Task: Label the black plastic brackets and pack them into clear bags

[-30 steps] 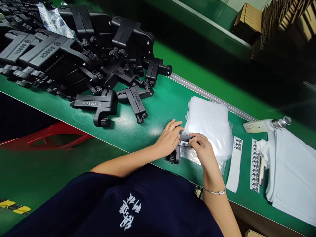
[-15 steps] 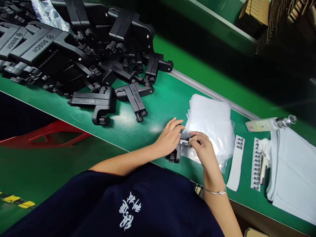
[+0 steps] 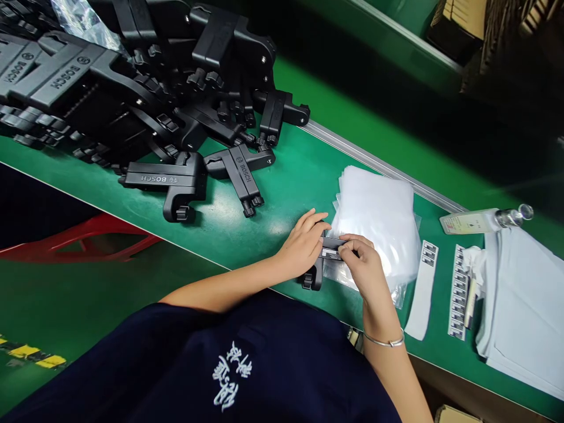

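A black bracket (image 3: pixel 314 275) with a knob at its lower end lies at the table's front edge, partly hidden by both hands. My left hand (image 3: pixel 300 247) is laid over its left part, fingers extended across it and holding it. At the other end, my right hand (image 3: pixel 361 261) is closed around the bracket, thumb on the near face and fingers over the top edge. The thumb touches the right end of a small black-and-white label (image 3: pixel 330 254) on that face. Just behind the hands lies a stack of clear plastic bags (image 3: pixel 376 217).
Black BOSCH brackets (image 3: pixel 163 176) are heaped at the left. On the right are a label strip (image 3: pixel 426 288), a fuller label sheet (image 3: pixel 457 294), a pen (image 3: pixel 470 299), a clear bottle (image 3: pixel 473 222) and white sheets (image 3: pixel 524 305). A metal rail (image 3: pixel 352 150) runs behind the bags.
Both hands keep nearly the same place on the bracket. The view has shifted very slightly; nothing is taken up or let go.
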A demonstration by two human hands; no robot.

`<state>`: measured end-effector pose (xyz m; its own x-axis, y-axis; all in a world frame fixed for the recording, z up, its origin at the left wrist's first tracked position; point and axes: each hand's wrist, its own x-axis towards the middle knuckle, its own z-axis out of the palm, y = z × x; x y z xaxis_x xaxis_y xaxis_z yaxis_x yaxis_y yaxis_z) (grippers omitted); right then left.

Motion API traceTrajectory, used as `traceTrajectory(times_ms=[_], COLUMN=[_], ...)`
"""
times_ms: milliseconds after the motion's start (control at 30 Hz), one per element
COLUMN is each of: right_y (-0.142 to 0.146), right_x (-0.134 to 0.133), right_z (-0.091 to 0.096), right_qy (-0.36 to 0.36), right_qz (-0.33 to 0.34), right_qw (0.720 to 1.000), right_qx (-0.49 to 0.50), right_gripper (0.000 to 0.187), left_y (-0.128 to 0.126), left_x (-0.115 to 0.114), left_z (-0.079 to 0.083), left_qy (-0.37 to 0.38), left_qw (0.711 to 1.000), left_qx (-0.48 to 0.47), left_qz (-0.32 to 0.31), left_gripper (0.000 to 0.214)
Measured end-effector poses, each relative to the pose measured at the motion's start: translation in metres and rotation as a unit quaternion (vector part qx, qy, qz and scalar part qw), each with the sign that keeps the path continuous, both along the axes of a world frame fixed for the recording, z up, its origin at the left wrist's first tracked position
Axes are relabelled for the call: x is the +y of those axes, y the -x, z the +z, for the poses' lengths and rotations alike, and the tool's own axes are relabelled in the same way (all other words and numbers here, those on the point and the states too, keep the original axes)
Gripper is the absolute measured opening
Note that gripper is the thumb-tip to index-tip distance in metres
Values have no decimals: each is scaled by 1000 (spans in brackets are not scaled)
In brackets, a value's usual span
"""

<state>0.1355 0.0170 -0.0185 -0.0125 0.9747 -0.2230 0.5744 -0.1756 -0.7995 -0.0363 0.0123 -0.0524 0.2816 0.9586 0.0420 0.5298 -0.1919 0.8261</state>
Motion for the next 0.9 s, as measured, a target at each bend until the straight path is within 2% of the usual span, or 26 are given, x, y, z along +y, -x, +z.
traceTrajectory(times_ms=[467,600,667,767,833,900], right_y=[0,1,2,4,3,-1], right_x=[0,-1,-2,-2,-1,0], right_z=[-1,1,2,2,1,0], right_qy=[-20,-27,-31,-36,-41,-40], right_qz=[11,19,23,26,26,30], right_qw=[1000,999,999,998,998,998], right_qx=[-21,-32,-36,-39,-40,-31], right_gripper=[19,20,19,19,19,18], left_y=[-1,6,14,28,34,37], left_x=[0,-1,-4,-10,-13,-13], left_z=[0,0,1,1,0,-2], left_qy=[-2,-53,-123,-219,-241,-241], left_qw=[1000,999,992,969,957,953], left_qx=[1,6,4,32,72,100], left_qz=[0,10,-13,-108,-146,-152], left_gripper=[33,35,35,29,29,31])
